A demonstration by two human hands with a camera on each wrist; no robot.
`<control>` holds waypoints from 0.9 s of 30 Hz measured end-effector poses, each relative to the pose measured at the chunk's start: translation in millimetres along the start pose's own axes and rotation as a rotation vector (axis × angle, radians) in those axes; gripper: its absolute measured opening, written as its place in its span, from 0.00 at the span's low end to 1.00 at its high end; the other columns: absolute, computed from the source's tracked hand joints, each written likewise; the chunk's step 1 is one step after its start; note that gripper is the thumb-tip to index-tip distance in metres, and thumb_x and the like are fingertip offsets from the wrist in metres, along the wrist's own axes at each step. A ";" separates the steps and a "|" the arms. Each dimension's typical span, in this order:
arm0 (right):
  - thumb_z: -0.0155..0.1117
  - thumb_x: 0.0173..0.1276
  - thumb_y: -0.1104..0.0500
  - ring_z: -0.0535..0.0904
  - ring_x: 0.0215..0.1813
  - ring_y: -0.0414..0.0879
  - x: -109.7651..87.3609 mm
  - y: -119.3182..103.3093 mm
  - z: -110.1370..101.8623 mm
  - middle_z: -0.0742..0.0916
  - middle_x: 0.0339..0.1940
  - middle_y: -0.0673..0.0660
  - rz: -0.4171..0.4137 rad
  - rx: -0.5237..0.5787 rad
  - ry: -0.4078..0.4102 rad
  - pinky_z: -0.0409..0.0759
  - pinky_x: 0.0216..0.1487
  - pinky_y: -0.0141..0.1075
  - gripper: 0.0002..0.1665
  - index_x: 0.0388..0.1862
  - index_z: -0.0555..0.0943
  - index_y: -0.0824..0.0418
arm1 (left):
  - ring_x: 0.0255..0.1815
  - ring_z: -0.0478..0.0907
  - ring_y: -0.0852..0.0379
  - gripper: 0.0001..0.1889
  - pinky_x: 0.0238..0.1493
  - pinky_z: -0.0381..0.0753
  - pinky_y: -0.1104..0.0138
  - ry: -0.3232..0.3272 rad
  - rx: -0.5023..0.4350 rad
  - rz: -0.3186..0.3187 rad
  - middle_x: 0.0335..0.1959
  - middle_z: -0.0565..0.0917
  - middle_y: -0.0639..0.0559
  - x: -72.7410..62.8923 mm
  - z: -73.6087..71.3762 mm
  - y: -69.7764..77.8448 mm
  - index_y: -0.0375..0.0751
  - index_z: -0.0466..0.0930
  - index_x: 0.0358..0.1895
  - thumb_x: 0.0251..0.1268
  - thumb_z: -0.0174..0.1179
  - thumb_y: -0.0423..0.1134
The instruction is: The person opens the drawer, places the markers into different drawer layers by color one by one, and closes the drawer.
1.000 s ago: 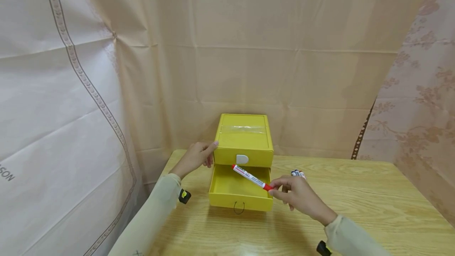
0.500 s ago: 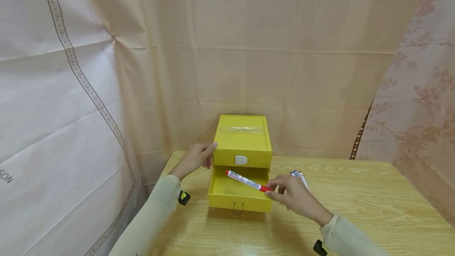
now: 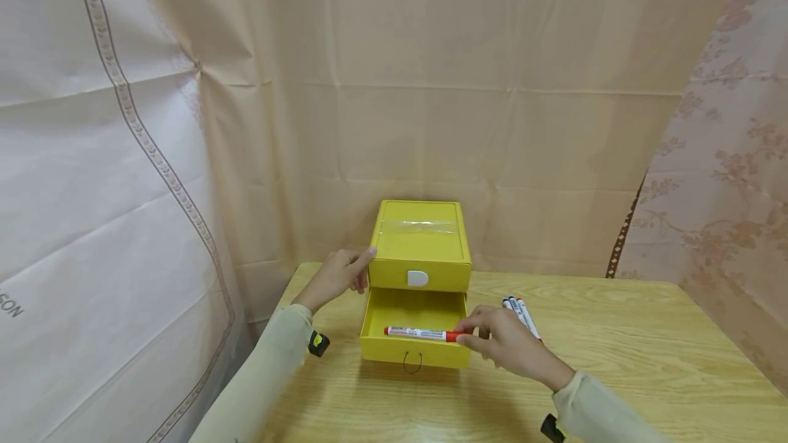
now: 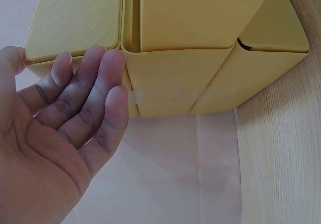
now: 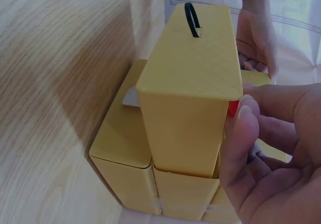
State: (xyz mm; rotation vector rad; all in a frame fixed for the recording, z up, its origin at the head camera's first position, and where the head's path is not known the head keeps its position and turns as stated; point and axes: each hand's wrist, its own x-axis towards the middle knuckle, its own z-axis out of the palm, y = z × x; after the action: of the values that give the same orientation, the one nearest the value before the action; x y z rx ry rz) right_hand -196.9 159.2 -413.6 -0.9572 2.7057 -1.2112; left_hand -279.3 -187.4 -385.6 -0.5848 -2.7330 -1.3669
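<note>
A yellow drawer unit [image 3: 421,231] stands on the wooden table, its middle drawer [image 3: 415,353] pulled out towards me. Against the unit's left side lie the fingers of my left hand [image 3: 337,276], slightly bent, with the thumb at the upper front edge; the left wrist view has this hand [image 4: 65,128] palm-on. Between right thumb and fingertips, my right hand [image 3: 507,342] pinches the red end of a white marker [image 3: 418,333]. The marker points left, nearly level, over the front of the drawer. In the right wrist view only a bit of its red end [image 5: 232,107] shows beside the drawer wall.
Several markers [image 3: 522,314] lie together on the table [image 3: 640,340], right of the unit. A black loop [image 3: 412,365] hangs from the drawer front, and a white tab [image 3: 418,278] marks the top drawer. Beige cloth [image 3: 425,87] hangs behind the table.
The right hand has moved slightly left and down, bringing the marker from a slant to nearly level and lower over the drawer. The left hand stays at the unit's side.
</note>
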 end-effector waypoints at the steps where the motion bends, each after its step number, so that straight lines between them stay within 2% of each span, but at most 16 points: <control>1: 0.70 0.73 0.55 0.74 0.16 0.39 0.0 -0.4 -0.5 0.83 0.33 0.48 0.003 0.004 -0.008 0.76 0.14 0.34 0.06 0.43 0.90 0.53 | 0.29 0.84 0.38 0.36 0.35 0.83 0.58 0.000 0.001 0.001 0.24 0.84 0.42 0.0 0.0 0.3 0.38 0.82 0.27 0.79 0.44 0.67; 8: 0.68 0.74 0.55 0.76 0.17 0.40 0.5 -0.5 -1.0 0.83 0.31 0.48 0.033 0.023 -0.031 0.77 0.14 0.36 0.07 0.45 0.91 0.52 | 0.28 0.84 0.40 0.36 0.35 0.83 0.58 0.001 0.002 0.002 0.24 0.84 0.43 0.3 0.3 0.4 0.39 0.83 0.26 0.79 0.44 0.67; 13: 0.66 0.76 0.57 0.76 0.18 0.41 -0.5 0.9 0.2 0.84 0.29 0.52 0.048 0.031 -0.033 0.78 0.15 0.37 0.08 0.47 0.90 0.56 | 0.27 0.84 0.43 0.37 0.35 0.83 0.59 0.000 -0.001 0.000 0.23 0.84 0.45 -0.4 0.4 0.6 0.39 0.83 0.26 0.78 0.44 0.68; 21: 0.67 0.75 0.55 0.76 0.17 0.40 -2.4 4.9 -0.5 0.83 0.25 0.47 0.040 0.016 0.035 0.78 0.15 0.36 0.08 0.46 0.90 0.55 | 0.26 0.83 0.46 0.37 0.37 0.84 0.51 0.000 -0.008 -0.005 0.24 0.84 0.43 0.8 0.7 -1.4 0.38 0.83 0.26 0.78 0.44 0.68; 27: 0.67 0.76 0.53 0.76 0.20 0.40 -4.1 9.3 -5.2 0.85 0.29 0.50 0.053 0.061 0.065 0.79 0.16 0.36 0.08 0.45 0.90 0.54 | 0.27 0.84 0.42 0.38 0.36 0.84 0.54 -0.001 0.001 -0.002 0.24 0.85 0.44 1.3 -0.2 -2.3 0.39 0.83 0.26 0.77 0.44 0.70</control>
State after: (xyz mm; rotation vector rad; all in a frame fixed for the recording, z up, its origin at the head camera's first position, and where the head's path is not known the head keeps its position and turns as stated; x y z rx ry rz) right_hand -199.9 169.6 -417.2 -0.8483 2.7064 -1.3297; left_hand -281.3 -188.4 -387.0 -0.5837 -2.7358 -1.3661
